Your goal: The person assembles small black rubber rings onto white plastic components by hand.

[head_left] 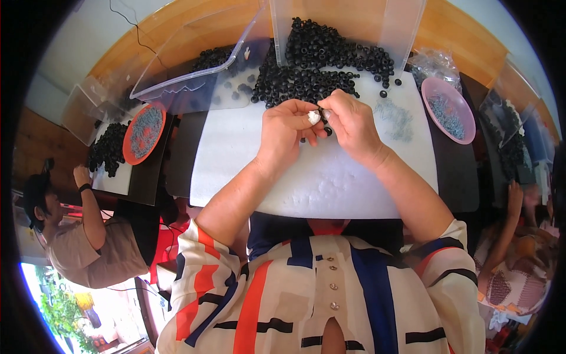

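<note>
My left hand [283,131] and my right hand [352,125] meet over the white foam sheet [312,183], fingertips almost touching. A small dark part [321,110] shows between them, pinched in my left fingers; its shape is mostly covered. A white wrapping [314,117] sits at my left thumb tip. My right thumb and forefinger are closed at the same spot, on something too small to make out. Just beneath the fingers is a black round piece [328,131]. Beyond my hands lies a heap of small black ring-shaped parts [300,82].
Thin metal pins [394,121] lie scattered on the foam at right, near a pink bowl [464,121] of them. An orange bowl [159,121] holds more at left. Clear plastic bins [194,88] stand at the back. Other people [97,242] sit on both sides.
</note>
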A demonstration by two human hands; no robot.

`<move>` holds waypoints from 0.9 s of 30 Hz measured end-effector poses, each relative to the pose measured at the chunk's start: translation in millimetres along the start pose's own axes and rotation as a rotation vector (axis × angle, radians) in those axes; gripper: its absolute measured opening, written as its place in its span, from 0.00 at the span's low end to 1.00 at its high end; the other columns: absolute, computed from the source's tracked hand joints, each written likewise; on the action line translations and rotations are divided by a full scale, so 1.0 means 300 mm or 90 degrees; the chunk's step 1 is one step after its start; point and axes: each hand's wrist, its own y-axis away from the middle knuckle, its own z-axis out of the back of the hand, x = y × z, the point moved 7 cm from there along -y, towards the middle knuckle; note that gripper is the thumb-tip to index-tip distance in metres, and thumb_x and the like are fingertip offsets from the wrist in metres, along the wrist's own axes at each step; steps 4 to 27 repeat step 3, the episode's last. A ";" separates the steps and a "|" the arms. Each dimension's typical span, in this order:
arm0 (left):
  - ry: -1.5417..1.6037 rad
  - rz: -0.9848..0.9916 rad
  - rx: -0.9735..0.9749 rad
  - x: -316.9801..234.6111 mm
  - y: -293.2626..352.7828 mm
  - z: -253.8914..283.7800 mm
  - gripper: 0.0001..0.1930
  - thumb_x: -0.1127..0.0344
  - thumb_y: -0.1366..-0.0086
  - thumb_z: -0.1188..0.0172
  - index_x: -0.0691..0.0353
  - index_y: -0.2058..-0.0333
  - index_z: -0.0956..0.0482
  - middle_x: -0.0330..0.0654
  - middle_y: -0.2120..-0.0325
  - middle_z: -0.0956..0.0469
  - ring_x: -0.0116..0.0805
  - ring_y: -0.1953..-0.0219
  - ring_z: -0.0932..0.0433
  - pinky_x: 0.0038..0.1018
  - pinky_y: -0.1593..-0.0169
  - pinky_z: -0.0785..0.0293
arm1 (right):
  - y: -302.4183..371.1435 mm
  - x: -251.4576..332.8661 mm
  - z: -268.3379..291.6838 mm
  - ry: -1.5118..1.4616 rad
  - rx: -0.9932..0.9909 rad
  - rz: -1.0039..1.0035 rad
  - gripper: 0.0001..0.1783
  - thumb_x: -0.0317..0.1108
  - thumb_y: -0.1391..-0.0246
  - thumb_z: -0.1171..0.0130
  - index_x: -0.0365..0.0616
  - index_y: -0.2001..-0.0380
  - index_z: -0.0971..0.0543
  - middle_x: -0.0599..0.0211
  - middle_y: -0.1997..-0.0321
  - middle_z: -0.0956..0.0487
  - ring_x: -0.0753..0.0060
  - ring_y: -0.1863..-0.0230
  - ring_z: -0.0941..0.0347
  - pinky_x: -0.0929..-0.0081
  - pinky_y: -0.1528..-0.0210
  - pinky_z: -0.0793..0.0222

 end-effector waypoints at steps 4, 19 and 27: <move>0.045 0.003 -0.008 -0.013 0.003 0.001 0.10 0.76 0.40 0.40 0.76 0.60 0.26 0.53 0.73 0.21 0.45 0.74 0.18 0.28 0.75 0.25 | -0.002 0.006 0.004 -0.009 -0.007 0.013 0.08 0.20 0.54 0.44 0.42 0.69 0.27 0.61 0.73 0.27 0.54 0.71 0.27 0.61 0.71 0.30; 0.045 0.003 -0.008 -0.013 0.003 0.001 0.10 0.76 0.40 0.40 0.76 0.60 0.26 0.53 0.73 0.21 0.45 0.74 0.18 0.28 0.75 0.25 | -0.002 0.006 0.004 -0.009 -0.007 0.013 0.08 0.20 0.54 0.44 0.42 0.69 0.27 0.61 0.73 0.27 0.54 0.71 0.27 0.61 0.71 0.30; 0.045 0.003 -0.008 -0.013 0.003 0.001 0.10 0.76 0.40 0.40 0.76 0.60 0.26 0.53 0.73 0.21 0.45 0.74 0.18 0.28 0.75 0.25 | -0.002 0.006 0.004 -0.009 -0.007 0.013 0.08 0.20 0.54 0.44 0.42 0.69 0.27 0.61 0.73 0.27 0.54 0.71 0.27 0.61 0.71 0.30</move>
